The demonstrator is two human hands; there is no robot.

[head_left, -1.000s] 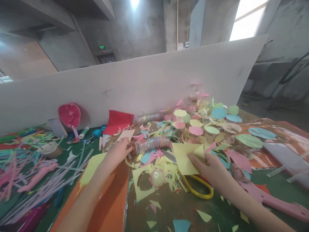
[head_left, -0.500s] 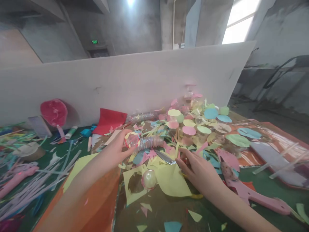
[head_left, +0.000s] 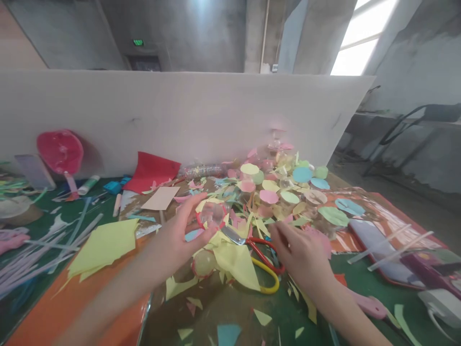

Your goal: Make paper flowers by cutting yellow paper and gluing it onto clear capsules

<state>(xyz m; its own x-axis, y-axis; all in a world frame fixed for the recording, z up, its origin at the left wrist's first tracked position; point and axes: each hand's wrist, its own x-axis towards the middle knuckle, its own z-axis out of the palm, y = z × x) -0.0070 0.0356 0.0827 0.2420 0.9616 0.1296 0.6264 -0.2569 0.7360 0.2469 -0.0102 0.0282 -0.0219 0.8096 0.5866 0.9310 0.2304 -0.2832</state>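
Note:
My left hand [head_left: 182, 233] is curled around a clear plastic ball with a red rim [head_left: 212, 215], its fingers on the ball's sides. My right hand [head_left: 297, 247] hangs over the paper scraps with its fingers apart and holding nothing. Just left of it lie scissors with red and yellow handles [head_left: 264, 259], their steel blade [head_left: 232, 235] pointing toward the ball. A yellow paper sheet [head_left: 236, 262] lies under the blade. A second clear ball [head_left: 204, 263] sits below my left hand, partly hidden by it.
A heap of pastel paper circles and scraps [head_left: 277, 192] rises against a white partition board [head_left: 162, 115]. Red paper [head_left: 151, 173] and a beige card [head_left: 160, 198] lie behind my left hand. Plastic straws [head_left: 39, 259] lie at left, a pink plastic cutout [head_left: 367, 307] at right.
My right hand has let go of the yellow sheet and moved over the scissors. My left hand now cups the ball higher up. The view has swung left.

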